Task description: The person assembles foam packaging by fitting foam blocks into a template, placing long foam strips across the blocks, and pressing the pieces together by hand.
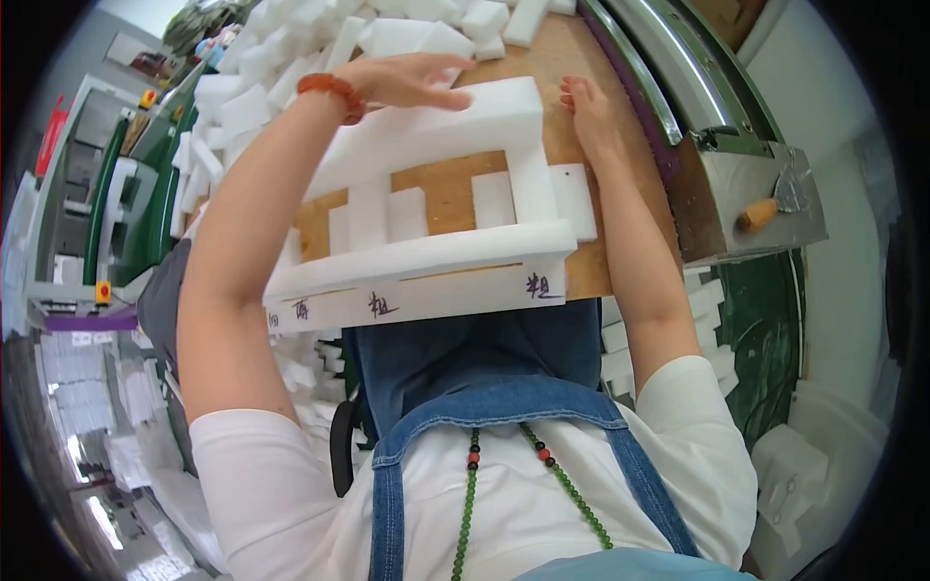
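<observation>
A white foam frame (455,247) lies on the brown wooden table in front of me, made of long bars joined by short crosspieces. Dark handwritten marks run along the foam strip (436,295) at its near edge. My left hand (407,81) is over the far foam bar (484,114), thumb and fingers apart and nothing between them; whether it touches the bar I cannot tell. Beyond the frame's right end, my right hand (587,105) is just above the tabletop, its fingers loosely bent and holding nothing visible. A flat foam piece (573,201) sticks out at the frame's right side.
Loose white foam blocks (242,107) are heaped at the far left and back of the table (554,48). Along the right edge runs a machine with a metal roller (639,58). A wooden-handled scraper (760,213) sits on its metal box. More foam pieces (712,315) are stacked below.
</observation>
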`<state>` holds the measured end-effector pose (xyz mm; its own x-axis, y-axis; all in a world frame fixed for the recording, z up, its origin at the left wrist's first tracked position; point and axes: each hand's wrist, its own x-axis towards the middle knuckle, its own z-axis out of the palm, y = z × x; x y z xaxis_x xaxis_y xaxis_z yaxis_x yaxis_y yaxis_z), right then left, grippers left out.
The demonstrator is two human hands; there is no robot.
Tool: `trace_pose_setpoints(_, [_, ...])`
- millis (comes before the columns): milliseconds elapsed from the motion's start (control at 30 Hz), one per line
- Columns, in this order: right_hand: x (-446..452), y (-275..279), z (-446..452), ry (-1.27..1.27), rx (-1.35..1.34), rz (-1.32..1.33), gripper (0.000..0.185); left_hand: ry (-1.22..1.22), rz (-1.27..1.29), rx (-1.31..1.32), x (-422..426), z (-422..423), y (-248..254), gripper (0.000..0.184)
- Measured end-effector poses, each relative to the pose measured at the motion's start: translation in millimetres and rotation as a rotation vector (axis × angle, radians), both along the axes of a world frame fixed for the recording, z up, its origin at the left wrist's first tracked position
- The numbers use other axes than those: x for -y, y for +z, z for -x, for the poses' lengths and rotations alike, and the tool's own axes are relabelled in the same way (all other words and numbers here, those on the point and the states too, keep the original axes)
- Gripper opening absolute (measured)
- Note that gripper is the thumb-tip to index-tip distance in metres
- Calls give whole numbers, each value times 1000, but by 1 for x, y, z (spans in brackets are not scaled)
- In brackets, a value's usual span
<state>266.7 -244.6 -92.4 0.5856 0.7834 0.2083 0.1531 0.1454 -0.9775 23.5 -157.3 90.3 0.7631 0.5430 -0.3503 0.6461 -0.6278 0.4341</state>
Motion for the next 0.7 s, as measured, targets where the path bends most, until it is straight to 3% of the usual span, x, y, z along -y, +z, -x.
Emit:
trace_pose_setpoints(167, [1,-6,4,-41,199,-52,31,-218,-5,175,10,-75,-28,64])
trace_pose_setpoints(300, [4,0,8,-14,285,83,23,-352,48,37,21,-98,-28,66])
trace_pose_setpoints(467, [9,5,18,58,627,107,29,-213,-23,134,16,-94,-46,75])
trace_pose_setpoints(700, [3,-7,19,78,803,137,37,-224,-62,201,12,-92,-55,82])
